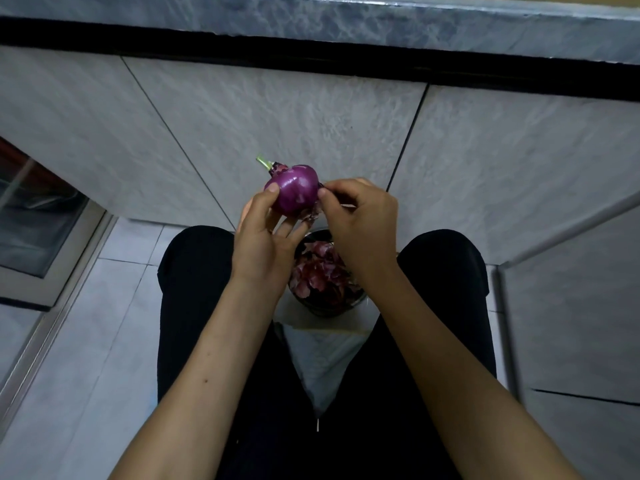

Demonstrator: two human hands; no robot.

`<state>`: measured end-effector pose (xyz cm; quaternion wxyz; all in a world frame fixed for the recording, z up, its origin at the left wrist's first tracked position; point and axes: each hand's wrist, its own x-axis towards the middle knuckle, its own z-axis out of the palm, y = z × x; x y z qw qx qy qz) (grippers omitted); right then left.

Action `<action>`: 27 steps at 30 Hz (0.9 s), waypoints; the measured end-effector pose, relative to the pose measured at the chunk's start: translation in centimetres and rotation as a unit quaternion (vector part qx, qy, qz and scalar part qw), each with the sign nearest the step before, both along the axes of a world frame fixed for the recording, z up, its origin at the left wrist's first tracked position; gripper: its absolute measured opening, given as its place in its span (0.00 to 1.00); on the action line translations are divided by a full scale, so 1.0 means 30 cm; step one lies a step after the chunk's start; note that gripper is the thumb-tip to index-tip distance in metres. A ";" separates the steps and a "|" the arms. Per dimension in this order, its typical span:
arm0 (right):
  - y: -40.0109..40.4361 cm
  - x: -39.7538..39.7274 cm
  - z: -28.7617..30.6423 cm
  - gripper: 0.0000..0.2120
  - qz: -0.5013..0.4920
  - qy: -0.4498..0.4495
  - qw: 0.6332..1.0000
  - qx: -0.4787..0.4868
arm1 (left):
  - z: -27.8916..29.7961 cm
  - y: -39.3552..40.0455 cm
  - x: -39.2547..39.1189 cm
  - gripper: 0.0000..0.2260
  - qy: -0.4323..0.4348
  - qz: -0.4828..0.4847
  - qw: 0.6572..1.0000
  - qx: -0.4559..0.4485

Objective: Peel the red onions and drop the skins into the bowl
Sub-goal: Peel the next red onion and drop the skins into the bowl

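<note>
A home kitchen, it seems: a grey stone worktop point(381, 26) runs along the top of the frame, with tiled cabinet fronts point(277, 126) below it, pale floor tiles point(86, 341) at lower left, and a bowl point(325, 308) of red onion skins point(318, 271) at centre.

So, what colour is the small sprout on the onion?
Green; the sprout on the onion shows best in the head view.

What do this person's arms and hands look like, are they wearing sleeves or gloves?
Both forearms are bare right up to the frame's edge: no sleeves show. The left hand and right hand wear no gloves, rings, watch or bracelet. Fingernails are short and unpainted.
</note>
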<state>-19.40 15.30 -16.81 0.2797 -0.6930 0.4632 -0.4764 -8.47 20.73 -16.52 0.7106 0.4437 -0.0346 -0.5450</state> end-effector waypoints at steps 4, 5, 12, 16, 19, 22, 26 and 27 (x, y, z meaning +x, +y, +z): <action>-0.025 -0.028 -0.029 0.05 0.006 -0.009 0.998 0.058 | -0.009 -0.024 0.008 0.15 0.058 0.007 0.998 0.014; -0.029 -0.036 -0.036 0.04 0.012 -0.012 0.997 0.077 | -0.014 -0.029 0.011 0.16 0.063 0.012 0.998 0.018; -0.070 -0.093 -0.092 0.05 0.038 0.035 0.991 0.121 | -0.055 -0.055 0.040 0.19 0.090 0.029 0.995 0.043; -0.125 -0.107 -0.180 0.08 0.077 0.196 0.967 0.144 | -0.071 -0.063 0.038 0.17 0.095 0.019 0.993 0.062; -0.157 -0.111 -0.270 0.12 0.070 0.308 0.929 0.194 | -0.088 -0.070 0.043 0.14 0.092 0.010 0.993 0.075; -0.174 -0.109 -0.352 0.13 0.056 0.368 0.898 0.236 | -0.111 -0.079 0.047 0.13 0.076 -0.005 0.993 0.092; -0.197 -0.097 -0.429 0.14 0.075 0.401 0.874 0.265 | -0.144 -0.088 0.047 0.09 0.065 -0.021 0.988 0.142; -0.204 -0.092 -0.440 0.12 0.084 0.398 0.873 0.268 | -0.154 -0.088 0.049 0.08 0.067 -0.020 0.986 0.153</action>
